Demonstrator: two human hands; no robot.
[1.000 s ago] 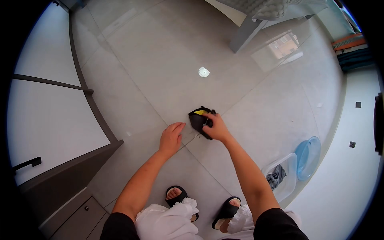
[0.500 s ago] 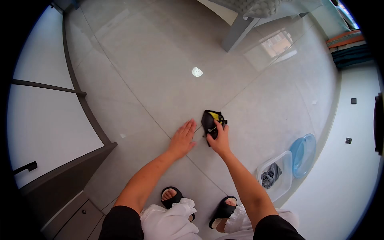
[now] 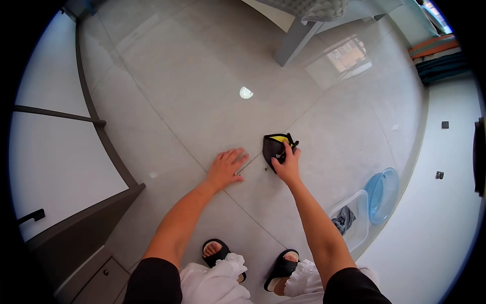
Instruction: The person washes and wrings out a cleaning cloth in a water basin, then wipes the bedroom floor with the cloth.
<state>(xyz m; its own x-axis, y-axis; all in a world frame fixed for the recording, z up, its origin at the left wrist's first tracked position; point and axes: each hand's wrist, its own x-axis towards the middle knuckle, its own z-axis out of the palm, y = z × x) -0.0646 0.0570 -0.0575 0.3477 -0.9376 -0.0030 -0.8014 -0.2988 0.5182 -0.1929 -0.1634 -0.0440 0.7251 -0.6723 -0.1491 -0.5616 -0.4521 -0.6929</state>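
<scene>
Held in my right hand (image 3: pixel 287 164) is a small dark grey pouch-like item (image 3: pixel 272 148) with black edging and a yellow inside. My thumb presses its near side and my fingers grip its right edge, partly hiding it. It is at or just above the floor; I cannot tell if it touches. To its left, my left hand (image 3: pixel 223 169) is open, fingers apart and slightly blurred, holding nothing visible, low over the tiles. A tiny dark speck (image 3: pixel 266 168) lies on the floor just below the item.
Grey glossy floor tiles (image 3: pixel 177 91) spread around me. A clear plastic basin (image 3: pixel 360 223) with a grey cloth (image 3: pixel 345 219) stands at right, beside a blue basin (image 3: pixel 387 197) by the white wall. White cabinets (image 3: pixel 61 162) line the left. A bed leg (image 3: pixel 296 43) stands ahead.
My right hand has moved the dark item slightly right and away from me. My left hand has shifted a little left, its fingers spreading apart.
</scene>
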